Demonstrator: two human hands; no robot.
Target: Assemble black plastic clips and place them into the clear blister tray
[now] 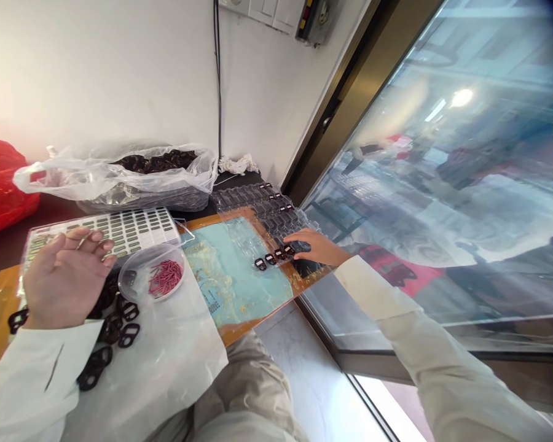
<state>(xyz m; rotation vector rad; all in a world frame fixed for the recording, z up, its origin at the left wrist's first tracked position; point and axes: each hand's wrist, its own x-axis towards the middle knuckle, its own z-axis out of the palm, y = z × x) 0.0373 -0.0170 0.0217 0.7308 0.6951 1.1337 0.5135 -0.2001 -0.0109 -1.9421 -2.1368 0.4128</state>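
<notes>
My left hand (64, 282) is raised palm up with its fingers loosely bent and apart, holding nothing, above a white tray (141, 242) of small dark strips. My right hand (316, 245) reaches to a clear plastic tray (246, 236), thumb and forefinger at a small black oval part (289, 250) with a white window. Similar black parts (260, 264) sit beside it in a row. Loose black parts (129, 334) lie below my left hand, next to a clear round tub (128, 279) with thin pinkish-red pieces (166, 278).
A plastic bag (166, 184) full of dark pieces stands against the wall, with a red bag (2, 184) at far left. More clear trays (239, 197) lie at the back. A light-blue sheet (253, 294) covers the board's middle. A glass panel (442, 184) rises at right.
</notes>
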